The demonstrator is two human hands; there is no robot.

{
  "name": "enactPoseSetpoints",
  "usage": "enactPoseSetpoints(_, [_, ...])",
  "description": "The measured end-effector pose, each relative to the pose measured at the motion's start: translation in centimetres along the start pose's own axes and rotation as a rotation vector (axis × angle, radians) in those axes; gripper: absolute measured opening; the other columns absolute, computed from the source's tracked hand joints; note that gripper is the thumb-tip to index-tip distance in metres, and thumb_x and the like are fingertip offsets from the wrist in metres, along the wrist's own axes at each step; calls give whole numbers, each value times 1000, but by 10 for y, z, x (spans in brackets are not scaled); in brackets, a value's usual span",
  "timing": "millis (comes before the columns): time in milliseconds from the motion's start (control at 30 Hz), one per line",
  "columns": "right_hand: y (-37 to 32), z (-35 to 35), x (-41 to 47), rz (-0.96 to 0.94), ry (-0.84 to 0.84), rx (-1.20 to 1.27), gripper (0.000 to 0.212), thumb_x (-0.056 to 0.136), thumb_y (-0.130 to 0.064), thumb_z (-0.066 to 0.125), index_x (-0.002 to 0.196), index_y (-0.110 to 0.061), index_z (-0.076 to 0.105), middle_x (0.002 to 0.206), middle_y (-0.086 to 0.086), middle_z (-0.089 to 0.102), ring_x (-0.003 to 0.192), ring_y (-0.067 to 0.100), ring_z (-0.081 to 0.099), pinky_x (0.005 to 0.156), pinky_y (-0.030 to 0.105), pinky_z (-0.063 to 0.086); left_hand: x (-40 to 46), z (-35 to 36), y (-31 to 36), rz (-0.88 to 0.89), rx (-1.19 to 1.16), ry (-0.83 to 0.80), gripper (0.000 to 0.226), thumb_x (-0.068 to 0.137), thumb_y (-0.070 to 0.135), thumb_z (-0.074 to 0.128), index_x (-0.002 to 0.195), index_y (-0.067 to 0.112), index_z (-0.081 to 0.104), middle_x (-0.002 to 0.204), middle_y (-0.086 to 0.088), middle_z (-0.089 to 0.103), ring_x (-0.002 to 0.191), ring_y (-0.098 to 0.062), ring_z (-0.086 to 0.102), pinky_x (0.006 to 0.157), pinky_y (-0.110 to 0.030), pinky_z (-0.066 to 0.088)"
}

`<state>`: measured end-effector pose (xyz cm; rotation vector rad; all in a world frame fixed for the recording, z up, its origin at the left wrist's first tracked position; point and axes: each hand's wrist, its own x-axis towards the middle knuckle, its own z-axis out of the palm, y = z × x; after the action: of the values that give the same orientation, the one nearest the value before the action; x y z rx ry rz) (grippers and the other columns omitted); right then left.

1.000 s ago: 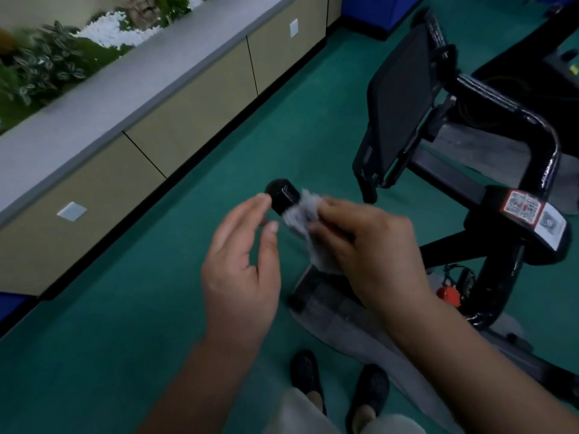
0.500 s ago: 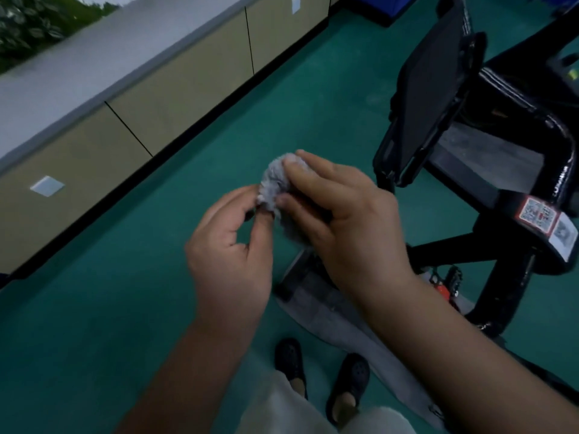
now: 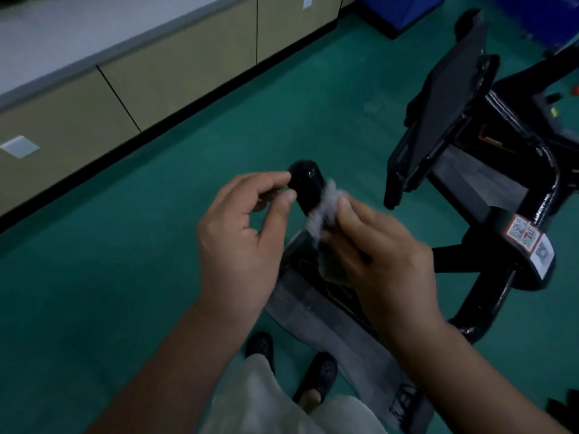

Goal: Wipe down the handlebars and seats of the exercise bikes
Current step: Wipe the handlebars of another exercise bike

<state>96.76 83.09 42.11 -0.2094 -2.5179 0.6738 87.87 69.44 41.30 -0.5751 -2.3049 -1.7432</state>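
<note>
The right hand [image 3: 382, 258] grips a crumpled grey cloth [image 3: 326, 208] and presses it against the black handlebar end [image 3: 305, 183], which points up toward the camera in the middle of the view. The cloth wraps the lower right side of the grip, while the rounded glossy tip stays bare above it. The left hand [image 3: 241, 239] sits just beside the handlebar on its left; its fingers are curled, with thumb and forefinger tips close together at the edge of the grip, and whether they actually pinch it I cannot tell.

To the right stands the black frame of the exercise bike [image 3: 501, 261], with a slanted dark screen [image 3: 445, 108] and a white sticker with square codes [image 3: 529, 242] on the frame. Below the hands a grey mat [image 3: 341, 336] lies on the green floor [image 3: 125, 261]. Two dark shoes [image 3: 319, 380] and pale trouser legs show at the bottom edge. A row of beige cabinets [image 3: 163, 73] runs along the upper left.
</note>
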Motion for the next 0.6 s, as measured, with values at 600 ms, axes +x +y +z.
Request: enactPoseSetpoints(600, [-19, 6, 11, 135, 6, -97, 32, 85, -25, 67, 111, -7, 69, 104, 1, 73, 86, 27, 68, 73, 40, 53, -9, 6, -4, 36, -53, -37, 23, 91, 24, 72, 110, 31, 61, 107, 7, 61, 97, -21, 66, 77, -46, 57])
